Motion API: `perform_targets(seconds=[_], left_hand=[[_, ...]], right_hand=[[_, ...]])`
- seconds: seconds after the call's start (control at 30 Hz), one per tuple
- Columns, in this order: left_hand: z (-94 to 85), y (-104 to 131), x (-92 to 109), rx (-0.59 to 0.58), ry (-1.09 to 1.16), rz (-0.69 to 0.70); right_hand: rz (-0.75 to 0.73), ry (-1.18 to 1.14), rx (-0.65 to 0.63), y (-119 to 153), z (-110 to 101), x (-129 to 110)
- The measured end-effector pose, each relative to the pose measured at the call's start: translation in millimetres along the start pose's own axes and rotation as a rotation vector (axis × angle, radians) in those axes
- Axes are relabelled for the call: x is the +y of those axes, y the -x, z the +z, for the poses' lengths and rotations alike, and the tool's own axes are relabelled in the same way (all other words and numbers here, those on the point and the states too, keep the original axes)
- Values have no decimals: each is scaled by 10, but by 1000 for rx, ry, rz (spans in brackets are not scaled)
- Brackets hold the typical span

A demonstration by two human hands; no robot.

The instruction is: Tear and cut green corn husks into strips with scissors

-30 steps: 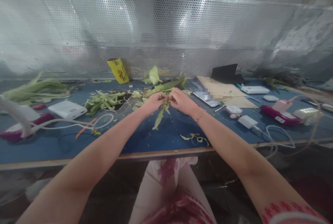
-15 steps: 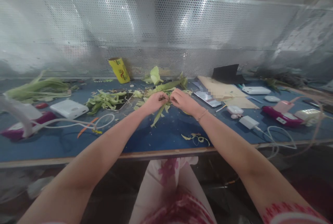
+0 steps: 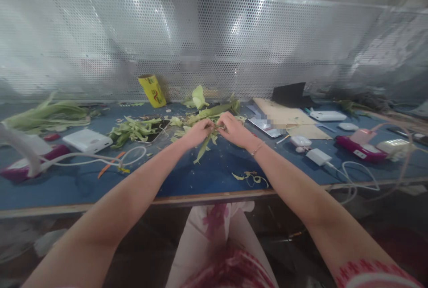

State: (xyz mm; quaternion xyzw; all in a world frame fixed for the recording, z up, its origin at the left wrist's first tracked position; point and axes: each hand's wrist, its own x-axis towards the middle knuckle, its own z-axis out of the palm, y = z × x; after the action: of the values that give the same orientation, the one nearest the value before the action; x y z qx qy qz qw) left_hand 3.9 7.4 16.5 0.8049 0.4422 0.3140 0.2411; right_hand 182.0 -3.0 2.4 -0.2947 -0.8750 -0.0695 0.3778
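Note:
My left hand [image 3: 200, 131] and my right hand [image 3: 231, 128] meet over the middle of the blue table [image 3: 214, 176], their fingers pinched together on a green leaf strip [image 3: 201, 150] that hangs down below them. The exact grip between the fingertips is too small to make out. Behind my hands lie a long green husk [image 3: 216, 110] and a pale leaf piece [image 3: 198, 97] standing up. Left of my left hand is a pile of torn green strips [image 3: 135, 130]. Thin curled scraps [image 3: 250, 178] lie near the front edge.
A yellow tube [image 3: 154, 91] leans at the back. At the left are husks [image 3: 50, 115], a white power bank [image 3: 87, 140] and cables. To the right lie a phone [image 3: 265, 127], cardboard [image 3: 284, 112], a white charger [image 3: 318, 157] and a purple power strip [image 3: 361, 150].
The fingers of my right hand have shifted slightly up and left. Both hands stay together at the leaf strip; the view has moved very little.

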Motion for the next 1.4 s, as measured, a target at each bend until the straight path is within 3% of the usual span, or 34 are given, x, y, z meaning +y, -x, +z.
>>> perform_targets(seconds=[0.1,0.37,1.07,1.4], left_hand=[[20,-35,-70,15,64,-19],[90,-60,-177,10,110,-42],[57,-37,-156,-5,-4,-69],[120,-55,-216,65,56,-106]], right_hand=[[68,-51,35,23,27,62],[86,-57,-14,28,25,114],[186,-145,-86,16,-17,35],[188,-59,-23,24,38,62]])
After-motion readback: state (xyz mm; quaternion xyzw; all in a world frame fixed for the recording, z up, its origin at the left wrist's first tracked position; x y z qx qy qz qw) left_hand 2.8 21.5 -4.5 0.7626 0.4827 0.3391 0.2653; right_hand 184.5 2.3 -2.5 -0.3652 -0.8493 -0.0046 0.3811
